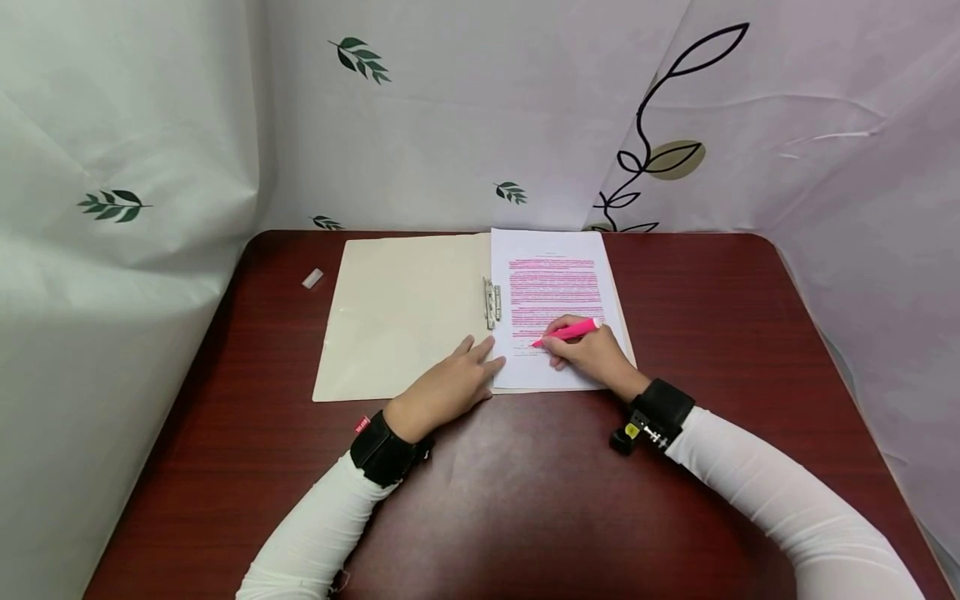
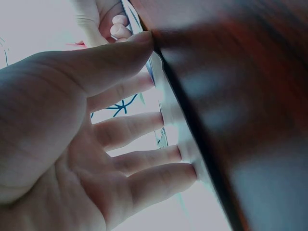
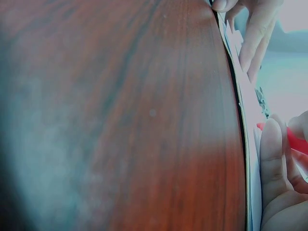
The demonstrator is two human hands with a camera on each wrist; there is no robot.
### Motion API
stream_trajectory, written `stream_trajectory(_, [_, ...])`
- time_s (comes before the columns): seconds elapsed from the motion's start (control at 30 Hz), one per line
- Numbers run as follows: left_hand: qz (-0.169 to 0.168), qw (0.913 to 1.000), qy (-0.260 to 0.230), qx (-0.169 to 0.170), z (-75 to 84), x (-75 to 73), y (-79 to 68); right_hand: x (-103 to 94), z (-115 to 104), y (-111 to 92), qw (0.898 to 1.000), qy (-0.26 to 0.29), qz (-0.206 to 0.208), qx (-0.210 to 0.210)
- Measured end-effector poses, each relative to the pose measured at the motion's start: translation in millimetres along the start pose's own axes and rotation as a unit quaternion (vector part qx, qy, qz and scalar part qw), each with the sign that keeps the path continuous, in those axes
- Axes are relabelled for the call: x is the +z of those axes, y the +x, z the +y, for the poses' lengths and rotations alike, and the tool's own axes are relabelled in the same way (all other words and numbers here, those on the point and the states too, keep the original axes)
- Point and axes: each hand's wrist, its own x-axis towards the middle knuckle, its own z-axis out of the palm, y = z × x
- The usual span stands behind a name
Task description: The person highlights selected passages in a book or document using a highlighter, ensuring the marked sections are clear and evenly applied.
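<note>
A cream file folder (image 1: 408, 317) lies spread flat on the table, with a metal clip (image 1: 491, 303) along its fold. White printed sheets (image 1: 555, 371) rest on its right side, most of their lines marked pink. My right hand (image 1: 592, 354) pinches a pink highlighter (image 1: 576, 330), its tip at the lower printed lines. In the right wrist view, only part of the highlighter (image 3: 297, 142) shows between the fingers. My left hand (image 1: 446, 387) rests with fingers spread across the folder's lower edge and the sheets' lower left corner. Its straight fingers (image 2: 139, 130) show in the left wrist view.
A small white block (image 1: 312, 278), perhaps an eraser, lies left of the folder on the dark red-brown table (image 1: 555, 508). Behind the table hangs a pale curtain (image 1: 450, 108) with leaf prints. Black bands (image 1: 663, 412) circle both wrists.
</note>
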Motion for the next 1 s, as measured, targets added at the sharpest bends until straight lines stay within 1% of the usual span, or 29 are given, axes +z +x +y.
stream_trajectory(0.2, [0.002,1.0,0.002,0.001,-0.1,-0.5,-0.3,-0.8,1,-1,1.0,0.017,-0.002,-0.001])
stream_trajectory(0.37, [-0.001,1.0,-0.001,-0.001,0.4,-0.9,-0.3,-1.7,0,0,1.0,0.003,-0.001,0.006])
stream_trajectory(0.47, [-0.002,1.0,-0.003,-0.002,0.5,-0.6,0.0,-1.5,8,3,1.0,-0.005,0.001,0.012])
stream_trajectory(0.57, [0.0,1.0,-0.002,-0.002,0.3,0.0,0.2,-1.3,20,8,1.0,-0.01,0.002,0.015])
stream_trajectory(0.7, [0.005,1.0,0.004,0.002,0.1,0.5,-0.1,-2.4,31,11,1.0,-0.011,0.004,0.011])
stream_trajectory(1.0, [0.007,0.9999,0.012,0.005,-1.3,2.7,-0.3,-4.7,34,9,1.0,-0.004,0.005,-0.003])
